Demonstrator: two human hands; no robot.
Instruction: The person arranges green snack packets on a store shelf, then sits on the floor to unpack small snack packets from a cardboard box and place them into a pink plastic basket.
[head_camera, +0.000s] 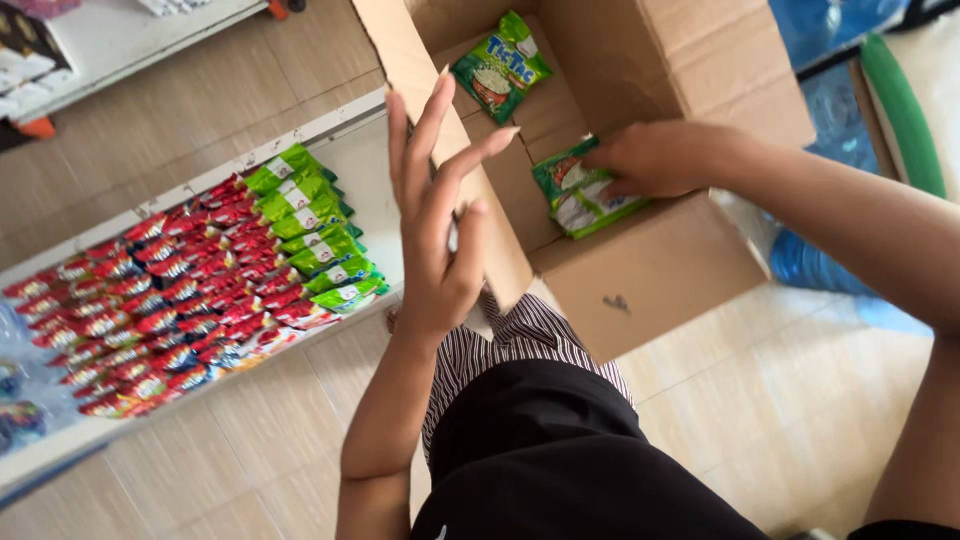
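Note:
My right hand (655, 158) reaches into an open cardboard box (660, 270) and grips a small stack of green snack packets (582, 190) near the box's front wall. One more green packet (500, 66) lies deeper in the box. My left hand (438, 215) is raised in front of the box's left flap, fingers spread, holding nothing. Left of it, a white shelf (370, 160) carries a row of green packets (310, 225) beside many red packets (170, 300).
A second white shelf (120, 40) with goods runs along the top left. Blue plastic bags (820, 260) and a green object (900, 110) lie right of the box. Tiled floor surrounds my legs at the bottom.

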